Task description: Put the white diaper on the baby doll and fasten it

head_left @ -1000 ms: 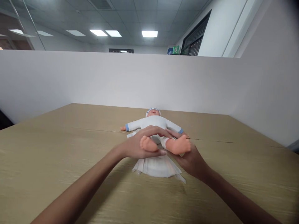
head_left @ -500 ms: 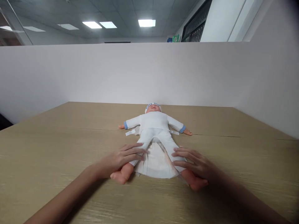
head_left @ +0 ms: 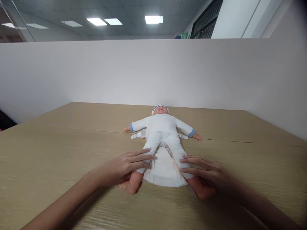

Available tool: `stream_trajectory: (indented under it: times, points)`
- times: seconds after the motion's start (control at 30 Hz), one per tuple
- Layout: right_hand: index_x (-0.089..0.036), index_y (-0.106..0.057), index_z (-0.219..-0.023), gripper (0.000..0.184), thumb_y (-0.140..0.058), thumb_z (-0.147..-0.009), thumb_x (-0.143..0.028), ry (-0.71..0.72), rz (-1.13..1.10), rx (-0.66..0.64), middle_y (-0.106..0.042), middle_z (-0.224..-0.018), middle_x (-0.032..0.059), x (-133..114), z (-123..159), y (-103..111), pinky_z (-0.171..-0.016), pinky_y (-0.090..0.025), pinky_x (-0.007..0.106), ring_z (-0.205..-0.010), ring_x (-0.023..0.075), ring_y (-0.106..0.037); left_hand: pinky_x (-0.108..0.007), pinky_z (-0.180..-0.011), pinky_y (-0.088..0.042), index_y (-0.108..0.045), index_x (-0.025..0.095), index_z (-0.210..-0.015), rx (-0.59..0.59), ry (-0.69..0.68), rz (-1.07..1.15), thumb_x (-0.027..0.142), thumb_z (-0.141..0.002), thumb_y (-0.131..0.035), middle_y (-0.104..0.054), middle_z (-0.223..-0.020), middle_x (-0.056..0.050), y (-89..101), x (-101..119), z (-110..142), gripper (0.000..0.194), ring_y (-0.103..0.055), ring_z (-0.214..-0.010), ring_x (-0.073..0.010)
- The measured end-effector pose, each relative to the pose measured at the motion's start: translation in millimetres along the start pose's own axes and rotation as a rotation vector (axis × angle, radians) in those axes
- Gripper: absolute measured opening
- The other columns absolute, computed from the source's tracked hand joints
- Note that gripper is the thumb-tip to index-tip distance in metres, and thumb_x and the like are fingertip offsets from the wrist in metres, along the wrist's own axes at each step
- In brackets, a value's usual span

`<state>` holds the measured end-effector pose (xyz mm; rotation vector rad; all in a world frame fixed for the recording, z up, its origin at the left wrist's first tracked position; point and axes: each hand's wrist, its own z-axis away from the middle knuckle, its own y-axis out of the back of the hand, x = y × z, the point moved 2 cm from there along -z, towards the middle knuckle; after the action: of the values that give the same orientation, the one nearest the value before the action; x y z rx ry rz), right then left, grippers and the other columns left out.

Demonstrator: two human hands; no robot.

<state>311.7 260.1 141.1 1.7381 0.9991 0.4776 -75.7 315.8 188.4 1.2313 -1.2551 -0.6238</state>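
Far to the left of the doll [head_left: 161, 124], past the edge of the wood-grained table [head_left: 59, 153], a dark shape [head_left: 7, 121] showed, too cut off to make out. Nearer the doll on that side, the left hand [head_left: 123, 166] lay over the lower part of its left-hand trouser leg, the fingers stretched out, released, gripping nothing. A white tab [head_left: 136, 135] stuck out beside the doll's left-hand hip. The doll itself lay face up in the middle of the table, head away, arms spread, in white clothes with blue cuffs and a white headband [head_left: 160, 105]; a pale partition [head_left: 144, 70] stood beyond its head. Under its hips and between its legs an open white diaper [head_left: 165, 174] was spread. Another tab [head_left: 183, 136] showed at its right-hand hip. Right of the doll, the right hand [head_left: 209, 170] rested on the other trouser leg, its visible fingers extended and loose, clasping nothing.
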Motion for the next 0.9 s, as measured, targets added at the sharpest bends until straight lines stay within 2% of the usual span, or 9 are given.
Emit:
stream_trajectory:
  times: [0.17,0.23,0.3,0.37,0.47,0.57,0.67,0.8,0.9]
  points:
    - [-0.042,-0.067,-0.149,0.047,-0.049,-0.112,-0.019,-0.073,-0.124,-0.051,-0.062,-0.159,-0.0016,5.1,-1.7,5.9,-0.133,-0.045,0.050,-0.147,0.0190,-0.062,-0.053,-0.135,-0.041,-0.055,0.031,-0.161,-0.046,0.044,0.027,0.009,-0.104,-0.058,-0.046,-0.173,-0.006,6.2,4.9,-1.0,0.061,-0.031,-0.168,-0.0285]
    - [-0.040,-0.065,-0.151,0.046,-0.047,-0.113,-0.022,-0.148,-0.147,-0.064,-0.063,-0.159,-0.0001,-0.7,-4.0,8.5,-0.130,-0.049,0.049,-0.148,0.0205,-0.061,-0.052,-0.133,-0.043,-0.059,0.032,-0.157,-0.040,0.094,0.082,0.009,-0.107,-0.051,-0.049,-0.172,-0.004,12.5,13.1,-3.6,0.055,-0.033,-0.167,-0.0274]
    - [-0.037,-0.059,-0.157,0.046,-0.054,-0.112,-0.031,-0.226,-0.100,-0.033,-0.064,-0.158,0.0039,-13.1,-6.8,8.2,-0.122,-0.058,0.047,-0.147,0.0245,-0.063,-0.051,-0.133,-0.044,-0.061,0.032,-0.153,-0.026,0.163,0.115,0.012,-0.109,-0.047,-0.055,-0.168,-0.003,15.7,24.2,-8.4,0.050,-0.037,-0.166,-0.0263]
    - [-0.033,-0.051,-0.164,0.059,-0.064,-0.107,-0.042,-0.264,-0.004,0.018,-0.063,-0.158,0.0079,-30.3,-9.9,3.6,-0.114,-0.064,0.048,-0.145,0.0295,-0.064,-0.052,-0.133,-0.043,-0.060,0.028,-0.151,0.001,0.216,0.108,0.026,-0.109,-0.056,-0.060,-0.162,-0.006,11.7,36.2,-14.5,0.042,-0.039,-0.164,-0.0290]
    - [-0.029,-0.042,-0.169,0.078,-0.073,-0.099,-0.045,-0.246,0.132,0.073,-0.062,-0.157,0.0111,-56.2,-14.6,-10.7,-0.116,-0.061,0.053,-0.148,0.0346,-0.060,-0.057,-0.130,-0.045,-0.060,0.023,-0.142,0.106,0.305,0.038,0.046,-0.098,-0.074,-0.065,-0.152,-0.012,-9.0,49.7,-23.0,0.051,-0.041,-0.162,-0.0363]
    - [-0.027,-0.047,-0.167,0.071,-0.069,-0.100,-0.035,-0.261,0.221,0.142,-0.065,-0.152,0.0122,-70.8,-19.2,-26.4,-0.119,-0.058,0.056,-0.148,0.0353,-0.059,-0.059,-0.129,-0.045,-0.059,0.021,-0.133,0.220,0.371,-0.072,0.030,-0.091,-0.076,-0.063,-0.151,-0.015,-35.3,55.7,-28.4,0.047,-0.039,-0.161,-0.0385]
    - [-0.025,-0.054,-0.161,0.062,-0.062,-0.099,-0.023,-0.273,0.314,0.216,-0.068,-0.145,0.0132,-74.1,-24.1,-39.1,-0.114,-0.060,0.056,-0.141,0.0356,-0.064,-0.059,-0.127,-0.046,-0.058,0.020,-0.126,0.236,0.406,-0.164,0.015,-0.088,-0.068,-0.063,-0.147,-0.015,-49.4,56.0,-32.5,0.039,-0.039,-0.159,-0.0388]
    - [-0.023,-0.068,-0.144,0.055,-0.056,-0.093,-0.006,-0.267,0.430,0.295,-0.074,-0.129,0.0134,-69.7,-29.8,-46.2,-0.109,-0.060,0.054,-0.132,0.0350,-0.068,-0.062,-0.112,-0.051,-0.062,0.020,-0.109,0.186,0.480,-0.252,0.014,-0.096,-0.060,-0.069,-0.132,-0.013,-41.9,53.8,-37.3,0.014,-0.053,-0.139,-0.0410]
    - [-0.024,-0.071,-0.136,0.046,-0.053,-0.096,-0.007,-0.268,0.413,0.311,-0.076,-0.124,0.0118,-66.0,-32.9,-39.1,-0.105,-0.061,0.049,-0.127,0.0324,-0.070,-0.057,-0.103,-0.051,-0.063,0.022,-0.107,0.219,0.504,-0.179,0.021,-0.101,-0.058,-0.073,-0.123,-0.010,-27.2,53.0,-38.6,0.007,-0.057,-0.122,-0.0365]
